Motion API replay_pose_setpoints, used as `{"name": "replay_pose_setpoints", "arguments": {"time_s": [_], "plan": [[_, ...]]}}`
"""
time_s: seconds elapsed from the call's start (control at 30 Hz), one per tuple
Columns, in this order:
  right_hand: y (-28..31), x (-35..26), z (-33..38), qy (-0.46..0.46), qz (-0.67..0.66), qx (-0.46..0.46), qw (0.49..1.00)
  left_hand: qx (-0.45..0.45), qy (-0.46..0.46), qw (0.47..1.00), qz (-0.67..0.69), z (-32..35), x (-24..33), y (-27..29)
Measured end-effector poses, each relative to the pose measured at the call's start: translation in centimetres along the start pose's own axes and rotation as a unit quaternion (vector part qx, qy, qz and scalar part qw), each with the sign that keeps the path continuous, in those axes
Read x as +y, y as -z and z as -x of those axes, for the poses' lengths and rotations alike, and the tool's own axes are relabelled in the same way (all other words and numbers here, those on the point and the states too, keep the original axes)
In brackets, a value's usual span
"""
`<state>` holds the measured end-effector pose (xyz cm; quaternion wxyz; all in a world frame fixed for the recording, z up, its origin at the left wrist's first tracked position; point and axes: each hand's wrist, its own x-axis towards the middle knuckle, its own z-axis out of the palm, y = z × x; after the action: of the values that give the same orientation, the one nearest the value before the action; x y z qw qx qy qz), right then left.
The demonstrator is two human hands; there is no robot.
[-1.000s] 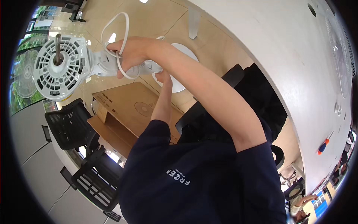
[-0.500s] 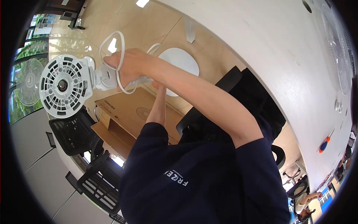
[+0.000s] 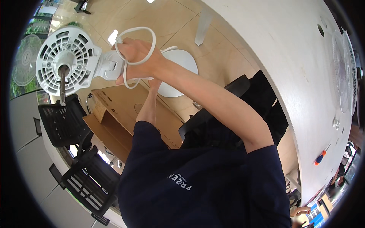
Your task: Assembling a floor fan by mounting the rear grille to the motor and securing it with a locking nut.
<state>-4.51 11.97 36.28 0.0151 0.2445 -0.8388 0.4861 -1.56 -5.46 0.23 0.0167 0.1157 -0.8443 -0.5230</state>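
Note:
A white stand fan without its blades or grille is in front of me. Its round, slotted motor housing (image 3: 66, 62) tilts at the upper left, with a bare metal shaft (image 3: 63, 85) sticking out. Just below the housing, my right hand (image 3: 140, 57) is closed around the white neck (image 3: 114, 66). A loop of white power cord (image 3: 154, 41) hangs over that hand. My left hand (image 3: 154, 83), partly hidden behind the right forearm, is wrapped round the fan's pole lower down. The fan's round white base (image 3: 178, 72) shows beyond my hands, above the tiled floor.
An open cardboard box (image 3: 129, 114) lies below my left arm. Black mesh chairs (image 3: 62, 121) stand left, and a black chair (image 3: 243, 89) at right. On the white table (image 3: 281, 57) are fan grilles (image 3: 344, 72) and an orange-and-blue screwdriver (image 3: 320, 157). People are at far right.
The fan head has tilted, so its shaft now shows from the side rather than end-on. My view has shifted a little, and the cord loop now sits higher over my right hand.

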Motion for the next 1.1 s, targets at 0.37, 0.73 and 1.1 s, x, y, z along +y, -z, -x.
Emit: {"name": "replay_pose_setpoints", "arguments": {"time_s": [0.37,0.73,1.1], "plan": [[1.3,-0.5,-0.8,-0.032,-0.061,-0.064,0.996,0.151,0.092,0.983,-0.051,0.8,-2.2,-2.7],[2.7,0.2,1.8,0.009,0.052,-0.089,0.995,-0.103,0.028,0.994,0.027,3.7,2.1,-3.5],[2.5,2.1,1.6,0.105,-0.029,-0.077,0.991,-0.269,0.040,0.953,0.134,0.6,-2.6,6.0]]}}
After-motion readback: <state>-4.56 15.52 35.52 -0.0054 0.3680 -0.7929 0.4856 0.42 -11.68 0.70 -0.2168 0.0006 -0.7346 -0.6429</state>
